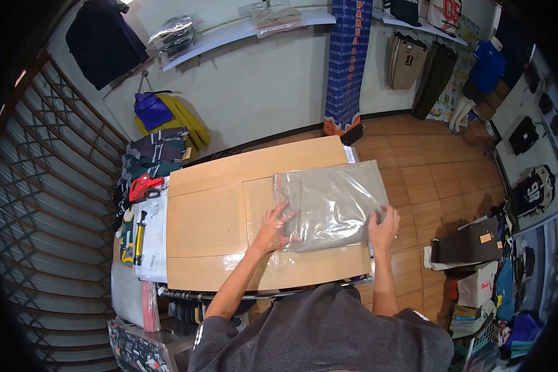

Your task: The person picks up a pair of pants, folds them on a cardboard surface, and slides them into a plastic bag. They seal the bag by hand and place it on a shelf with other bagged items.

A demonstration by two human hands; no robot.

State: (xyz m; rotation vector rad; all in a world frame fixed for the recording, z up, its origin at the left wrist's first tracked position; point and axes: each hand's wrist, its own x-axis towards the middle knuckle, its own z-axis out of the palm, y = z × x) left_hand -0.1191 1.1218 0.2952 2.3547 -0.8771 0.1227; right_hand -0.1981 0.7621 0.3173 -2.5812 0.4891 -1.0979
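A folded grey-beige garment in a clear plastic bag (335, 208) lies flat on a large cardboard sheet (204, 217), its right side reaching past the cardboard's edge. Along the bag's left side runs a thin reddish strip. My left hand (274, 229) rests on that left side, fingers spread over the plastic and the garment's edge. At the bag's right edge, my right hand (384, 228) has its thumb on the plastic and its fingers curled around the border. Shiny creases cross the film between both hands.
Left of the cardboard are a red handheld tool (146, 187), a yellow-and-black tool (140, 237) and piled clothes (158, 149). A metal rail (229, 294) runs under the near edge. Stacked garments (468, 242) stand at right; a folding lattice gate (49, 217) lines the left.
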